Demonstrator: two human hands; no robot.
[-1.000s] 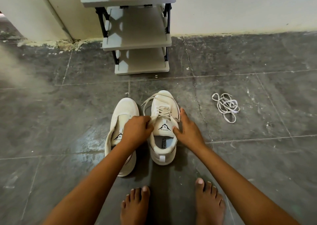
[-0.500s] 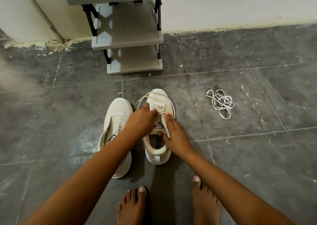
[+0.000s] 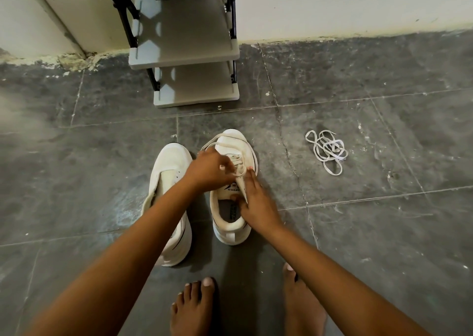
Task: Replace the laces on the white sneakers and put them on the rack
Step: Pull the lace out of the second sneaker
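On the floor before the rack [image 3: 184, 56], our left hand [image 3: 208, 168] pinches the right sneaker [image 3: 231, 182]'s soft lace [image 3: 239, 165]; our right hand [image 3: 256, 202] grips its limp tongue. We judge the lace slippery, best pinched near an eyelet.

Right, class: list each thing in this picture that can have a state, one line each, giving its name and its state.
Left sneaker: on the floor, no lace showing.
Right sneaker: on the floor, old lace partly threaded, loose.
Left hand: pinches the lace.
Right hand: grips the tongue.
Spare laces: tangled heap on the floor, untouched.
Rack: upright by the wall, visible shelves bare.
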